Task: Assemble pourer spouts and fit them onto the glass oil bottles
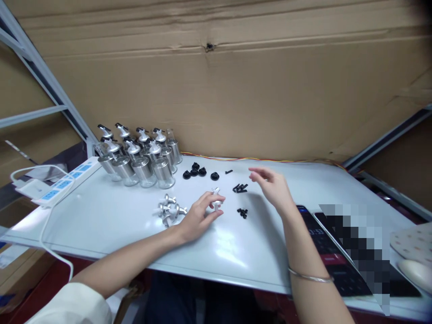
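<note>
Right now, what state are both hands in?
Left hand: closed, holding a silver spout.
Right hand: loosely open, nothing visible in it.

Person's left hand [199, 218] pinches a silver spout piece [217, 204] over the white table [209, 256]. More silver pieces [176, 210] heaped just beside that wrist. Right hand [276, 189] raised, fingers loosely bent, near black levers [241, 191]. Small black pieces [243, 214] lie nearer the person; round black caps [202, 171] farther back. Metal-banded glass bottles [163, 171] grouped far left.

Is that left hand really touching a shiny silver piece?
Touching. The head view shows the left hand pinching one silver piece between its fingers and thumb.
</note>
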Tool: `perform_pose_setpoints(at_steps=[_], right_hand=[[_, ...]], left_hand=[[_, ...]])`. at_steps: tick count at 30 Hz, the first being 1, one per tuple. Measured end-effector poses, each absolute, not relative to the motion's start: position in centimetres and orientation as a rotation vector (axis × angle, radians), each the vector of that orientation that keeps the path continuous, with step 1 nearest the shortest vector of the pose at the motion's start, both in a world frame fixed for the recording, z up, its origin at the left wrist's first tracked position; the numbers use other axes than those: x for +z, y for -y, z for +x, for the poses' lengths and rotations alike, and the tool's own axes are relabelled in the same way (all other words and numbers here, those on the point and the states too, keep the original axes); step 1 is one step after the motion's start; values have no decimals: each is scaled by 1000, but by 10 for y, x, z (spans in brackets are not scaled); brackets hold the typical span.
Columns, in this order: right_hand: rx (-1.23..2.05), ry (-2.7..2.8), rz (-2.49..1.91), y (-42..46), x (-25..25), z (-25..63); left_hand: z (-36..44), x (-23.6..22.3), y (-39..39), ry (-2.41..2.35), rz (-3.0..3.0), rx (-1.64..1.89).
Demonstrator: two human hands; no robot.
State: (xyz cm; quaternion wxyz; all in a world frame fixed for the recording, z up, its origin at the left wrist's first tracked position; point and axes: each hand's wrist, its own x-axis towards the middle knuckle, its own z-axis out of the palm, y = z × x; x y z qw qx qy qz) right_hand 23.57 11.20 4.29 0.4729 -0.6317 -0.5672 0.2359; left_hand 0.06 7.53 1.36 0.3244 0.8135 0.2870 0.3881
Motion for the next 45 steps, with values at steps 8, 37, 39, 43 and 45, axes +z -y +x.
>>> perform_pose_setpoints(at_steps=[8,37,39,43,45], right_hand=[[630,1929,-1920,-104,35,244],[589,1986,-2023,-106,30,241],[590,1995,-2028,-106,30,241],[594,2000,-2039,-105,33,239],[575,1994,-2033,-105,35,239]], left_hand=[[1,16,-73,-765,2133,1010],[1,16,-72,-756,2139,990],[1,16,-72,-751,2134,994],[1,16,-72,-742,2144,1009],[1,17,-72,-740,2156,1014]])
